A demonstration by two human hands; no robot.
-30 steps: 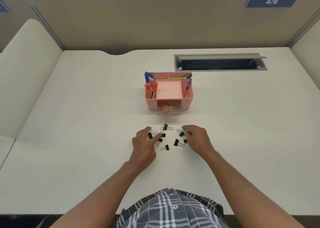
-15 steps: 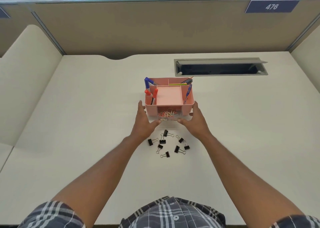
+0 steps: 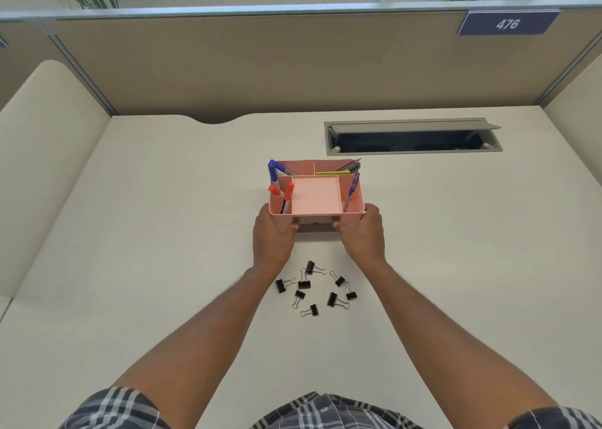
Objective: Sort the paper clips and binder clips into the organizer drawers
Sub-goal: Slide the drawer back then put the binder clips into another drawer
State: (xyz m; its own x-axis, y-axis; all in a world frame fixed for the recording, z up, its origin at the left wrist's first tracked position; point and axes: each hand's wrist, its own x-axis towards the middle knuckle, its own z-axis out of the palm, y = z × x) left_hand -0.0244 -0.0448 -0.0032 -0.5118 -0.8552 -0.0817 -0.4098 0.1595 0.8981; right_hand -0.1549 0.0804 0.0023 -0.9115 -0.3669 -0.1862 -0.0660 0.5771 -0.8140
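Organizer (image 3: 315, 196): pink, compartmented, standing on the desk (image 3: 163, 233) near its middle, held at its near corners by both hands. Left hand (image 3: 272, 237): arm stretched forward, palm against the organizer's left near corner, fingers curled round its front edge. Red markers (image 3: 284, 191) and a blue marker (image 3: 272, 170) stand in the left compartments; pencils (image 3: 345, 168) lie at the back; a blue pen (image 3: 352, 188) leans at the right. Drawer front between the hands: mostly hidden. Right hand (image 3: 361, 233): arm stretched forward, gripping the right near corner likewise. Binder clips (image 3: 314, 288): eight, black, scattered on the desk just nearer than the hands, between the forearms.
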